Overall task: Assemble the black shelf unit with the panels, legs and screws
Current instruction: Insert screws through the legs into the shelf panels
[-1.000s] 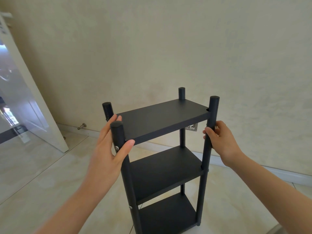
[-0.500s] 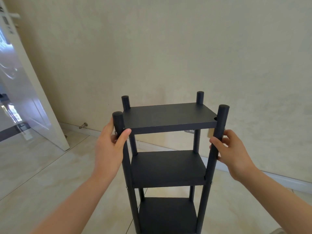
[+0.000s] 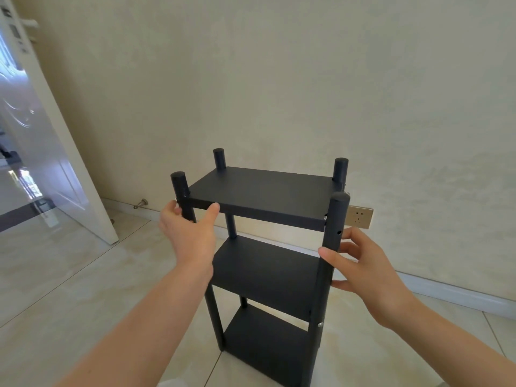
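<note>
The black shelf unit stands upright on the tiled floor, with a top panel (image 3: 262, 191), a middle panel (image 3: 265, 269) and a bottom panel (image 3: 268, 344) between four round legs. My left hand (image 3: 190, 233) grips the near left leg (image 3: 180, 185) just under the top panel, thumb against the panel's front edge. My right hand (image 3: 363, 269) wraps the near right leg (image 3: 337, 213) between the top and middle panels. A silver screw head (image 3: 320, 325) shows low on that leg.
A beige wall stands close behind the shelf, with a gold wall socket (image 3: 360, 217) beside the right leg and a baseboard (image 3: 446, 291) along the floor. A white door (image 3: 42, 152) is open at the left, with a metal door stop (image 3: 141, 203) near it.
The shelf unit has turned about its upright axis, so its left end now points away from me. My right hand has slid lower on its leg.
</note>
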`<state>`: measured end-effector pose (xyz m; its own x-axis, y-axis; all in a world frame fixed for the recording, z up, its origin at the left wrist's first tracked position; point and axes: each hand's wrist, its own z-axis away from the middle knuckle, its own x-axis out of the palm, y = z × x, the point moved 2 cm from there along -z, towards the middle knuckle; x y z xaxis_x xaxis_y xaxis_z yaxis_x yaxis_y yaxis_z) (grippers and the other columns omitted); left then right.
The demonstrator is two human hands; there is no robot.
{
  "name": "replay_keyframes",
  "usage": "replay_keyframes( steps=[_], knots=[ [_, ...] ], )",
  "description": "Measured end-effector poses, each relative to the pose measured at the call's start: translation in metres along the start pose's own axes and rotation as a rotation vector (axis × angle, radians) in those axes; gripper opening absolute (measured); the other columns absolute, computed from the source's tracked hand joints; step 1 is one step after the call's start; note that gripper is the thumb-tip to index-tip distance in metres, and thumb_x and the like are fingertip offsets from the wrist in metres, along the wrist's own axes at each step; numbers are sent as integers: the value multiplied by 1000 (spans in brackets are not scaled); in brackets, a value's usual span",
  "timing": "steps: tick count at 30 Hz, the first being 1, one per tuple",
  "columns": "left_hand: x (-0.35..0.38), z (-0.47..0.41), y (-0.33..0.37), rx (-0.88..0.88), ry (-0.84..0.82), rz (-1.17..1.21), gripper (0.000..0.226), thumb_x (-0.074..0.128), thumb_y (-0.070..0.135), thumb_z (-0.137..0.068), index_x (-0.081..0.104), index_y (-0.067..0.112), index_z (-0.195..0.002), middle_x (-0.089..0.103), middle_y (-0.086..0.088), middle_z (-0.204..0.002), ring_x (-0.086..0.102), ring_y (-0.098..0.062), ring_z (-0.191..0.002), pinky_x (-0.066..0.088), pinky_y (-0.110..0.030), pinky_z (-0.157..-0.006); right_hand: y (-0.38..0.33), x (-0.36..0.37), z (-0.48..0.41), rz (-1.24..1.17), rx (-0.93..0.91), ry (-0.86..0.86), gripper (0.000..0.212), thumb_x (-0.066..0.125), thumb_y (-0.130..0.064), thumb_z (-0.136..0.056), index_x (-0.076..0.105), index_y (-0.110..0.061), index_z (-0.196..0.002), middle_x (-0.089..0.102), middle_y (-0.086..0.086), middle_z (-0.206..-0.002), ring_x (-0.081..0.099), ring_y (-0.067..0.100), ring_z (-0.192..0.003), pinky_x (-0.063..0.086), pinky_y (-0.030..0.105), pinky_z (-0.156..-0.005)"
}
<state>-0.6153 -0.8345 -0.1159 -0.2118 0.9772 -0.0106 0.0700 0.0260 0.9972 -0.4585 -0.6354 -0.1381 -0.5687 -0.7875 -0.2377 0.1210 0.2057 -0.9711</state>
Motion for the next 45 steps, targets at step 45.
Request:
replay_keyframes(
  steps=[45],
  knots=[
    [70, 89, -15, -299, -957, 427, 23, 54, 37, -86, 53, 20, -101, 77, 12, -87, 75, -12, -92, 52, -32, -80, -61, -34, -6, 83, -475, -76, 24, 69, -18, -90, 74, -30, -110, 60, -26, -73, 63, -2, -79, 49, 14, -82]
  ],
)
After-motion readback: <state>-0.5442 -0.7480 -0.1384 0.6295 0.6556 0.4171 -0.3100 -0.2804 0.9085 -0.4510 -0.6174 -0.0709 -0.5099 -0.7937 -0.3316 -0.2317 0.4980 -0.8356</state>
